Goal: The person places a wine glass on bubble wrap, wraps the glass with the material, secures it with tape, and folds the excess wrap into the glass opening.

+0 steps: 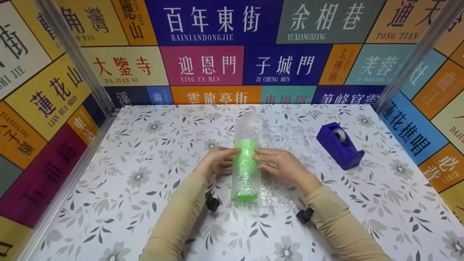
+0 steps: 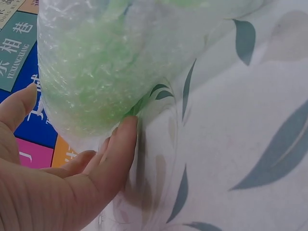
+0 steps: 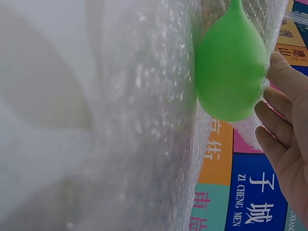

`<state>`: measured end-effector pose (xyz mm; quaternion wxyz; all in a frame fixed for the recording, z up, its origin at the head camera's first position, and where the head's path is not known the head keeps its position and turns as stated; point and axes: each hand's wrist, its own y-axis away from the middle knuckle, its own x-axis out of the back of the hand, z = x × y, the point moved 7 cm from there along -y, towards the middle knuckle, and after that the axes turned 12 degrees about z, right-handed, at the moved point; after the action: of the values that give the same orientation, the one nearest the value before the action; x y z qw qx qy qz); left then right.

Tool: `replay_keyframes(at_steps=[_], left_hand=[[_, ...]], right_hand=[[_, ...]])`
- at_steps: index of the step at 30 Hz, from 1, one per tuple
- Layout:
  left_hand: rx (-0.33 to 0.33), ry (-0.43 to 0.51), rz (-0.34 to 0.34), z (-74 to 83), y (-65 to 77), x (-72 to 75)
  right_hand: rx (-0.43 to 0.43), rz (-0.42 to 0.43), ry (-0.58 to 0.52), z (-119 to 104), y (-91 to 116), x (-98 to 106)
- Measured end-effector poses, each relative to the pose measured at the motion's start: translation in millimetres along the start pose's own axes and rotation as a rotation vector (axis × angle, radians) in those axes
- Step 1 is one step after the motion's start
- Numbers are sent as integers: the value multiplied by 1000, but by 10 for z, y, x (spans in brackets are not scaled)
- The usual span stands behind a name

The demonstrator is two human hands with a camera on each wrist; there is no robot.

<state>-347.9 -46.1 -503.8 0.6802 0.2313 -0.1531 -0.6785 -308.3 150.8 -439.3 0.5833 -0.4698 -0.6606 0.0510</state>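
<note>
A green bulb-shaped vessel with a narrow neck (image 3: 232, 67) lies on the table inside bubble wrap (image 1: 248, 125), its flared end toward the person. The wrap goes round it, and a loose flat part spreads to the right. My left hand (image 1: 217, 159) touches the left side of the bundle; in the left wrist view, its thumb and fingers (image 2: 126, 139) are extended along the cloudy plastic. From the right, my right hand (image 1: 281, 164) lays its fingertips against the bundle near the middle. In the right wrist view those fingers (image 3: 276, 122) are fairly straight beside the green bulb.
A purple tape dispenser (image 1: 339, 146) with a roll of clear tape stands to the right of the wrap. The table (image 1: 119, 203) has a white cover printed with grey leaves and flowers. Colourful panels with Chinese lettering (image 1: 203, 65) rise behind and along both sides.
</note>
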Motion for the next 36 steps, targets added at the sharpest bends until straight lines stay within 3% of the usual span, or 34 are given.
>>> replay_keyframes(at_steps=[8,16,20,28,36], left_hand=[[34,7,-23,-32,-32,-71],[-25,-43,-18,3,28,-93],[-35,-82,-5,18,58,-49],[-59,-159,-9,68,52,67],[-82,-227,-8,115,73,165]], right_hand=[[-54,-4,-22,96,59,7],[-76,-14,-50,106,94,11],[-96,-37,-63,75,102,-13],[-48,-33,-79,-47,59,-77],[-83,-42,-115,-23,38,-108]])
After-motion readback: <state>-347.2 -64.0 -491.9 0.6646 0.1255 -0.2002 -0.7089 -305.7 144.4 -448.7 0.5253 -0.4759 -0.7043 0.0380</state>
